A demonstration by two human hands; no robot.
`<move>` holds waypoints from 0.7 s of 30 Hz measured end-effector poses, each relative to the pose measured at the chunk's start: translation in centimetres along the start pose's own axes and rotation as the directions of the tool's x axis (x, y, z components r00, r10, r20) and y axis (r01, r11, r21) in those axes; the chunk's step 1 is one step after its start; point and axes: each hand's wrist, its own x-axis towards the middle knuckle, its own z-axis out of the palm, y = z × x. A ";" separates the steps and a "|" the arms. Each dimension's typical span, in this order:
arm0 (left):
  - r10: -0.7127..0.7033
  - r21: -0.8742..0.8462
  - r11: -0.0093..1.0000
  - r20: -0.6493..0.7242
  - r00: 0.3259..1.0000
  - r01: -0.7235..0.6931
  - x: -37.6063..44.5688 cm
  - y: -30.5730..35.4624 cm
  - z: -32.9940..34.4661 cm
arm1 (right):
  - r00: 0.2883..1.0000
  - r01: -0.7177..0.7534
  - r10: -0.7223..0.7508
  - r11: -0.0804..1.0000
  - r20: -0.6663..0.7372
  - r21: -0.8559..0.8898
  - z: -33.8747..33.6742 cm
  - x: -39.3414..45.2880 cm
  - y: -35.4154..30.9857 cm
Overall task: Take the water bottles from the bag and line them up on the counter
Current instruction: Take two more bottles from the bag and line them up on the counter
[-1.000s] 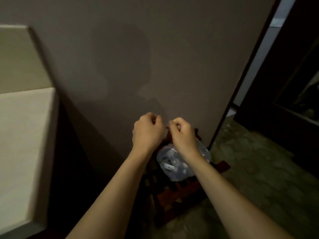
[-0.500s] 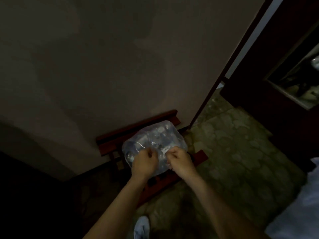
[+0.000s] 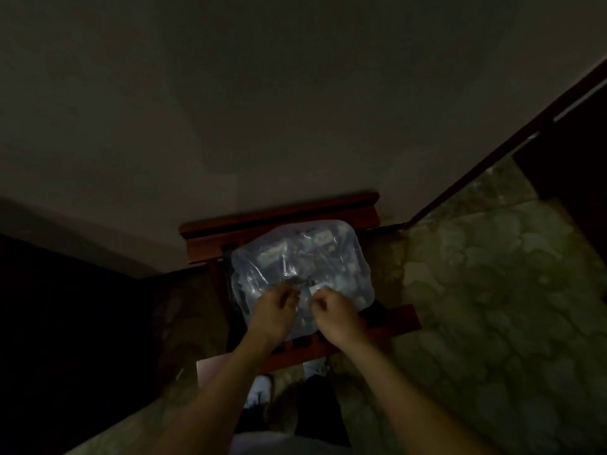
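A clear bluish plastic bag (image 3: 302,257) full of water bottles lies on a low red wooden stool (image 3: 279,218) against the wall. Several bottles show dimly through the plastic; their labels are pale patches. My left hand (image 3: 276,311) and my right hand (image 3: 335,311) rest side by side on the bag's near top. Both have fingers curled, pinching the gathered plastic at the bag's tied mouth. The room is dark and detail is poor.
A grey wall (image 3: 262,110) rises right behind the stool. A dark doorframe (image 3: 492,152) runs diagonally at the right, with a dark cabinet (image 3: 565,152) beyond. The floor (image 3: 492,307) is mottled green stone. My shoes (image 3: 259,389) stand just before the stool.
The view has tilted down and moved closer over the bag. Both hands dropped from chest height onto the bag's top and now pinch its plastic.
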 end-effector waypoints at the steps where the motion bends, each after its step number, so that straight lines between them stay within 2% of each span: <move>1: 0.001 0.036 0.999 0.006 1.000 -0.001 0.8 -0.1 0.6 | 1.000 0.004 -0.003 1.000 0.016 -0.028 0.0 0.9 0.5; 8: -0.053 0.258 0.966 0.080 0.995 0.031 6.6 -1.7 4.8 | 0.995 -0.005 0.020 0.989 0.099 -0.150 0.4 5.3 3.7; 12: -0.035 0.381 0.924 0.151 0.988 -0.026 9.9 -2.8 6.8 | 0.993 -0.016 0.036 0.986 0.117 -0.168 0.8 6.5 5.4; 17: -0.277 0.604 0.788 0.177 0.944 0.118 11.8 -5.2 7.9 | 0.995 0.019 0.004 0.973 0.104 -0.228 1.3 7.3 5.3; 19: -0.307 0.601 0.784 0.154 0.939 0.158 11.7 -5.9 7.9 | 0.995 0.044 -0.021 0.969 0.099 -0.241 1.5 8.0 4.9; 21: -0.292 0.529 0.829 0.134 0.947 0.181 11.4 -6.0 7.9 | 0.995 0.043 -0.020 0.972 0.101 -0.230 1.8 8.6 4.5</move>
